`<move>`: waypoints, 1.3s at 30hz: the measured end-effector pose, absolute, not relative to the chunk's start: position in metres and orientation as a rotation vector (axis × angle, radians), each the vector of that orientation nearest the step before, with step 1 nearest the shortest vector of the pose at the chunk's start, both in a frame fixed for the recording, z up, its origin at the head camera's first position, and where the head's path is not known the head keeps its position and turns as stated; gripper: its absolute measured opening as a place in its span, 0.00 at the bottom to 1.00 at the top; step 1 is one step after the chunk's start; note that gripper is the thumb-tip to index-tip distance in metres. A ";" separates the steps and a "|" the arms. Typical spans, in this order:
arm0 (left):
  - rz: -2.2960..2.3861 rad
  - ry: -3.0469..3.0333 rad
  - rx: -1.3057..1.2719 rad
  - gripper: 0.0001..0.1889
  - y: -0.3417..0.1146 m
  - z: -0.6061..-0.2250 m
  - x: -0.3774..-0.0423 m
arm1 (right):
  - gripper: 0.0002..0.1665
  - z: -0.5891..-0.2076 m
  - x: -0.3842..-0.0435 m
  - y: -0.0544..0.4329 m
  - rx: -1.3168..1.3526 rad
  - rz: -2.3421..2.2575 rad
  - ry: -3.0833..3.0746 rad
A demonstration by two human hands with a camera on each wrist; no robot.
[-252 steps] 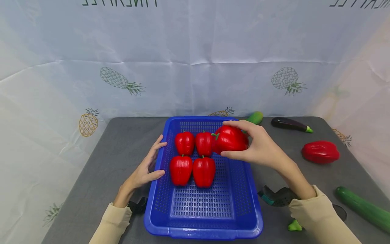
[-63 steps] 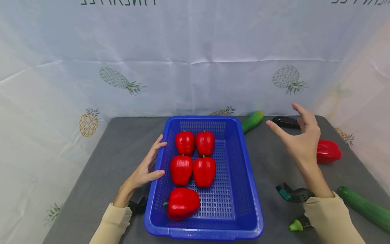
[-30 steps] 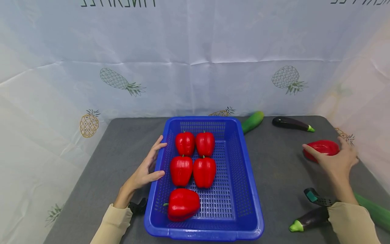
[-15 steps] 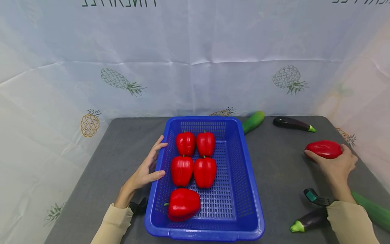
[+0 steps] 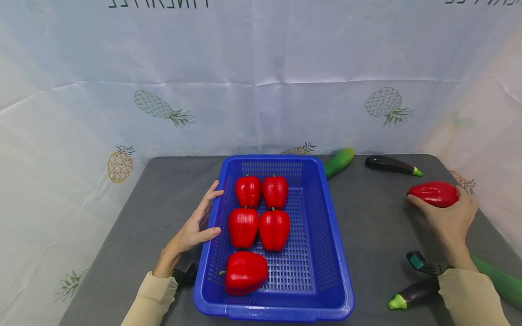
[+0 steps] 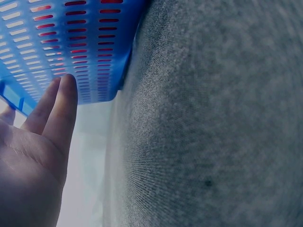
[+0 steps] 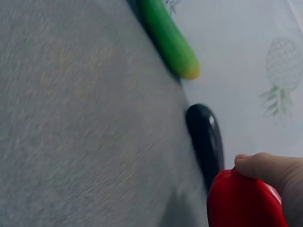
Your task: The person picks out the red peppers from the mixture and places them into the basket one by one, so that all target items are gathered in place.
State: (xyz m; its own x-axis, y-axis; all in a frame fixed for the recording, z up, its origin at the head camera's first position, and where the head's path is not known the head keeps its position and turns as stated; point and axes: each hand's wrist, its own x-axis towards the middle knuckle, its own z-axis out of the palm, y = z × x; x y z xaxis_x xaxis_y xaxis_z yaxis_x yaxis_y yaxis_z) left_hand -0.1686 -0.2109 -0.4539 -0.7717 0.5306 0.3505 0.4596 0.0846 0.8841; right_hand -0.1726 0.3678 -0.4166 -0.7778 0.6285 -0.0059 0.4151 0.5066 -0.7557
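My right hand [image 5: 451, 221] grips a red bell pepper [image 5: 434, 194] at the right side of the table, thumb on its left end and fingers at its right. In the right wrist view the thumb presses on the same pepper [image 7: 244, 201]. My left hand [image 5: 193, 226] rests against the left rim of a blue plastic basket [image 5: 340, 271], its fingers straight. The left wrist view shows those fingers [image 6: 61, 106] touching the slotted wall. Inside the basket sit several red bell peppers; most stand in two rows at the left, and one pepper [image 5: 245, 273] lies on its side near the front.
Behind the basket's right corner lies a green cucumber [image 5: 340, 161]. An eggplant [image 5: 392, 165] lies at the back right. Another eggplant [image 5: 416, 293] and a long green cucumber [image 5: 497, 280] are by the right forearm. A pineapple-print sheet [image 5: 261, 113] hangs behind the table.
A pepper was put down at the basket's front left. My right hand then moved right, closed on the pepper on the table and raised it slightly. My left hand stays put.
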 end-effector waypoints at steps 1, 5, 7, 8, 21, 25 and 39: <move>1.810 2.270 1.043 0.42 -0.211 -0.454 -0.169 | 0.57 -0.414 -0.173 0.366 -0.866 1.134 -2.488; 1.814 2.282 1.065 0.42 -0.212 -0.456 -0.169 | 0.56 -0.403 -0.176 0.357 -0.789 1.133 -2.483; 1.819 2.281 1.075 0.42 -0.211 -0.456 -0.170 | 0.57 -0.397 -0.177 0.351 -0.740 1.134 -2.482; 1.822 2.280 1.078 0.42 -0.211 -0.456 -0.170 | 0.57 -0.393 -0.177 0.347 -0.711 1.129 -2.483; 1.801 2.288 1.064 0.42 -0.211 -0.455 -0.170 | 0.55 -0.349 -0.171 0.297 -0.293 1.161 -2.449; 1.783 2.306 1.059 0.42 -0.211 -0.454 -0.170 | 0.57 -0.338 -0.167 0.283 -0.140 1.146 -2.422; 1.760 2.334 1.053 0.43 -0.211 -0.454 -0.169 | 0.60 -0.318 -0.155 0.241 0.299 1.221 -2.351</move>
State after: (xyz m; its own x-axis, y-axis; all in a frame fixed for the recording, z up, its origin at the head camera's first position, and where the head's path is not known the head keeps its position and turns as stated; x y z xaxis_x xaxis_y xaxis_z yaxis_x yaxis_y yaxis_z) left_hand -0.1695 -0.2106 -0.4542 -0.7700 0.5282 0.3580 0.4894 0.1289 0.8625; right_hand -0.1547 0.2410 -0.3183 -0.8655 0.0226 0.5003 -0.3963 0.5799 -0.7118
